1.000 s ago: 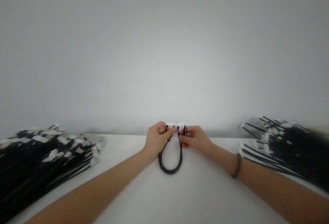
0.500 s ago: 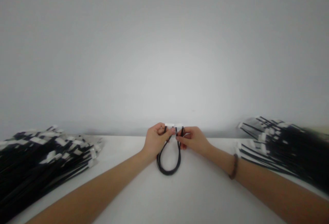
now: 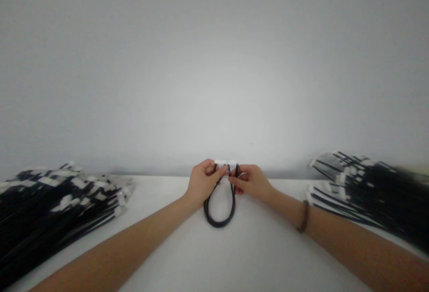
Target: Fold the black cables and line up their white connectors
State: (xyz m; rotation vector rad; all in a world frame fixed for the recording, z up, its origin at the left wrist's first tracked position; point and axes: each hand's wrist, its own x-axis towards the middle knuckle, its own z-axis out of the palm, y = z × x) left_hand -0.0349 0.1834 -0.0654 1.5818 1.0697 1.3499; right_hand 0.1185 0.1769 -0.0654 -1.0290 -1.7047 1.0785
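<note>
Between my hands a black cable (image 3: 219,225) hangs in a loop, with white connectors (image 3: 221,162) at its ends side by side at the top. My left hand (image 3: 203,180) pinches one end just below its connector, thumb across the wires. The other end is gripped by my right hand (image 3: 250,181), its thumb and forefinger closed on the wires. The two connectors look level and touching or nearly so; whether they are joined I cannot tell. Several thin black strands run down from them into the loop.
At left lies a large pile of black cables (image 3: 43,211) with white connectors. Another pile of such cables (image 3: 378,193) is at right, partly behind my right forearm. The white table (image 3: 214,260) meets a pale wall (image 3: 214,68) just beyond my hands.
The two connectors have come slightly closer together and line up more evenly. Both hands keep their grip, almost in the same place.
</note>
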